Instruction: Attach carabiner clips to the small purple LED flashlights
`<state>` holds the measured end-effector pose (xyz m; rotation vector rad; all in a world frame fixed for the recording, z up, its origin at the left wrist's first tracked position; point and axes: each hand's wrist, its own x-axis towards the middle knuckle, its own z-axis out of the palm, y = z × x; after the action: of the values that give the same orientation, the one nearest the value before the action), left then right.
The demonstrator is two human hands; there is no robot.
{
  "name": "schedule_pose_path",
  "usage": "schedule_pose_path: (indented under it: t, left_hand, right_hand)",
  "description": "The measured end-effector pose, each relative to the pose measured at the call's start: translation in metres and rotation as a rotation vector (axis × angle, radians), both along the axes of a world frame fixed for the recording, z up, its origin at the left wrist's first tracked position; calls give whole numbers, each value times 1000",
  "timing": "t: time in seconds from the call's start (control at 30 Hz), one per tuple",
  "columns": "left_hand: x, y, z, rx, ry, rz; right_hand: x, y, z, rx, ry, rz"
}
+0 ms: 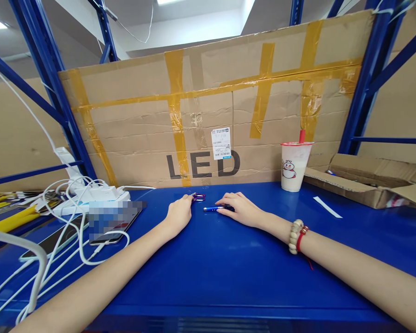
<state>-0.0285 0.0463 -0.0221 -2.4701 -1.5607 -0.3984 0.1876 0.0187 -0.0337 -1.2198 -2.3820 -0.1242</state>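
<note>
My left hand (179,214) rests on the blue table, its fingers closed at the near end of a small shiny purple loop (199,197), which looks like a carabiner. Just right of it, my right hand (241,209) lies palm down with its fingers curled over a short blue metal tube (211,209) with silver bands. The tube lies flat and points left; its right end is hidden under my fingers. A small gap separates the tube from the purple loop. A beaded bracelet (295,237) and a red cord circle my right wrist.
A milky drink cup (293,169) with a red straw stands at the back right. Near it are a white strip (327,207) and an open cardboard box (353,185). Phones, white cables and a power strip (107,194) crowd the left. A cardboard sheet (135,134) walls the back.
</note>
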Motion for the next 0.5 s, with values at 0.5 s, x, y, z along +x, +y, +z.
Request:
schedule_pose_path:
  t: [0.5]
  left_hand:
    - [2, -10, 16, -95, 251, 276]
  right_hand:
    - [-4, 2, -3, -62, 74, 185]
